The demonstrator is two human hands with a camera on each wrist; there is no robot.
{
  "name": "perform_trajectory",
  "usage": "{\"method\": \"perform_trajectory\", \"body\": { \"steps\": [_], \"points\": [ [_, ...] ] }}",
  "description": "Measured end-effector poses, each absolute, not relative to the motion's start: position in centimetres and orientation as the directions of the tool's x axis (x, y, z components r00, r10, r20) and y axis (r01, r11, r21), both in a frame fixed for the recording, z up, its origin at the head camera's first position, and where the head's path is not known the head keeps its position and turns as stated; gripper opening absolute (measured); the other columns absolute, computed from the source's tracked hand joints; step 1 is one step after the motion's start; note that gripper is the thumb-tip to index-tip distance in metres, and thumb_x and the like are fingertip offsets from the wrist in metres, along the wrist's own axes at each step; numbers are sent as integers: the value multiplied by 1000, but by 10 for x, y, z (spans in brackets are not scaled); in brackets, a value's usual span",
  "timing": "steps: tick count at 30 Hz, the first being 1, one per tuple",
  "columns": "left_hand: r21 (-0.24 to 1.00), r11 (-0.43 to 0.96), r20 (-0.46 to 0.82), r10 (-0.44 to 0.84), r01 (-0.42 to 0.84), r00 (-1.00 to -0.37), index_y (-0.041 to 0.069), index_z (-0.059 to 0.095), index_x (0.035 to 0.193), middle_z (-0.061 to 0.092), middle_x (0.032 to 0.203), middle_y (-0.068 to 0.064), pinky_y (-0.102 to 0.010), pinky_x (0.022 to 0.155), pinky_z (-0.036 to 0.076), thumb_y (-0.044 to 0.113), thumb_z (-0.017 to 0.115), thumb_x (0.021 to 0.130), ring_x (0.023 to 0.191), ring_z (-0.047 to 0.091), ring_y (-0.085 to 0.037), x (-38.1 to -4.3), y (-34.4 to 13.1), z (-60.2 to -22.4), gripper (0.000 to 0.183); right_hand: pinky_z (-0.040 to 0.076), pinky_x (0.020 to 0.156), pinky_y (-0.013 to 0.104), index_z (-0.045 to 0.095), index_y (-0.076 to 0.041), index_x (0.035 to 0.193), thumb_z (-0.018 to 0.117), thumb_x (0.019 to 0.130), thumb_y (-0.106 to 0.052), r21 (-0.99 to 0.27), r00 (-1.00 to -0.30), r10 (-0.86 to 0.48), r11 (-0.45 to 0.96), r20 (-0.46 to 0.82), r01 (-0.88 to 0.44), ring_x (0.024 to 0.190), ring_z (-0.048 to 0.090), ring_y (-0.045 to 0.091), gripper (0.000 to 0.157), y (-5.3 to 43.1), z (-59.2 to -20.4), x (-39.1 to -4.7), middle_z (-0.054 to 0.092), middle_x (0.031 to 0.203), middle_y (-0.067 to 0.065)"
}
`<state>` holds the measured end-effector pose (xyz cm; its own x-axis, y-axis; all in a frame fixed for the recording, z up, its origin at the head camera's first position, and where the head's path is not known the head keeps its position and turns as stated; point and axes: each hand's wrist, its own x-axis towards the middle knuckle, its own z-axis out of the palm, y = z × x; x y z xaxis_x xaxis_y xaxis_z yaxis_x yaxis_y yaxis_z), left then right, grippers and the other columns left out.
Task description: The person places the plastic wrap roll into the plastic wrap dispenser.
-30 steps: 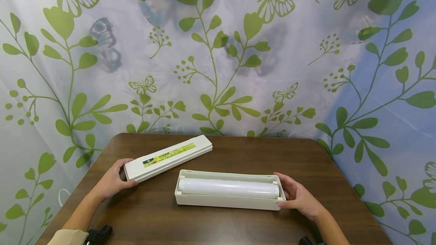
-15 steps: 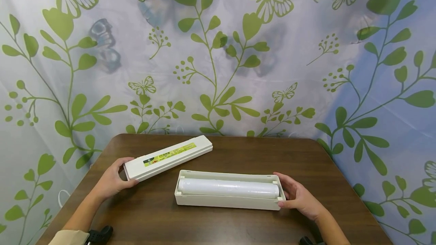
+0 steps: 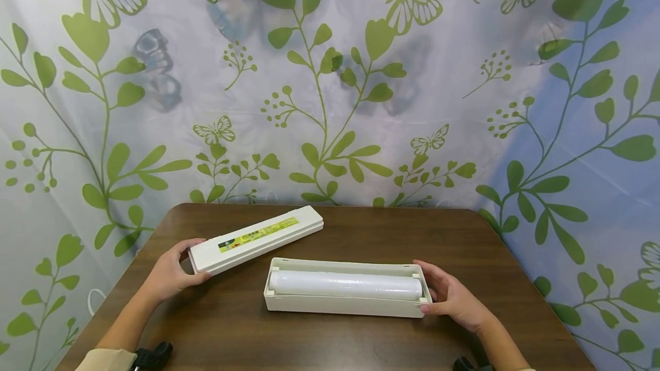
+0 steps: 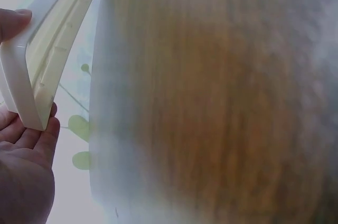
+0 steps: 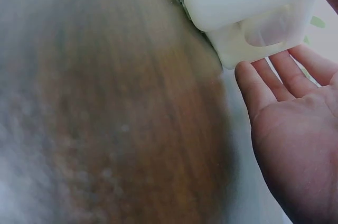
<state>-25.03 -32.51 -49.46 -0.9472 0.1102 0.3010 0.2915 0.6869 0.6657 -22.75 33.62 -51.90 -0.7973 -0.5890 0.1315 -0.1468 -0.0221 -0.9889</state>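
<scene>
My left hand (image 3: 170,272) holds a long white lid (image 3: 258,236) by its left end, thumb on the near edge. A yellow-green label is on the lid's top, and its far end points to the back right. In the left wrist view the lid (image 4: 45,34) shows its ridged underside above the left hand (image 4: 26,176). An uncovered white box (image 3: 340,305) sits on the table, holding a white roll of plastic wrap (image 3: 345,285). At its right end my right hand (image 3: 456,299) grips the box; the right wrist view shows fingertips against that end wall (image 5: 232,52).
The brown wooden table (image 3: 350,233) reaches back to a white curtain (image 3: 330,107) printed with green leaves and butterflies. Black wrist straps (image 3: 152,355) show at the lower edge. The lid lies left of and behind the box, with a gap between them.
</scene>
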Motion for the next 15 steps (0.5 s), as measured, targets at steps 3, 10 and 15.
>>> {"method": "perform_trajectory", "body": {
  "steps": [3, 10, 15],
  "points": [
    [683, 672, 298, 101, 286, -949, 5, 59, 135, 65, 128, -16, -8, 86, 45, 27, 96, 71, 105, 53, 9, -250, -325, -495, 77, 57, 97, 34, 9, 10, 158, 70, 86, 9, -989, -793, -595, -25, 131, -145, 129, 57, 12, 95, 336, -518, -227, 44, 155, 5],
    [716, 637, 293, 95, 284, -952, 4, 60, 137, 65, 130, -19, -2, 87, 44, 25, 94, 73, 105, 50, 19, -250, -326, -499, 75, 57, 97, 34, 9, 9, 159, 70, 86, 8, -989, -797, -591, -12, 125, -146, 131, 56, 11, 95, 337, -519, -228, 44, 156, 6],
    [731, 623, 277, 100, 277, -956, 3, 58, 138, 63, 132, -21, -1, 88, 43, 24, 93, 74, 107, 47, 22, -250, -326, -498, 76, 57, 97, 34, 9, 9, 159, 71, 86, 9, -989, -798, -590, -10, 123, -145, 130, 56, 12, 95, 337, -520, -228, 43, 157, 10]
  ]
}}
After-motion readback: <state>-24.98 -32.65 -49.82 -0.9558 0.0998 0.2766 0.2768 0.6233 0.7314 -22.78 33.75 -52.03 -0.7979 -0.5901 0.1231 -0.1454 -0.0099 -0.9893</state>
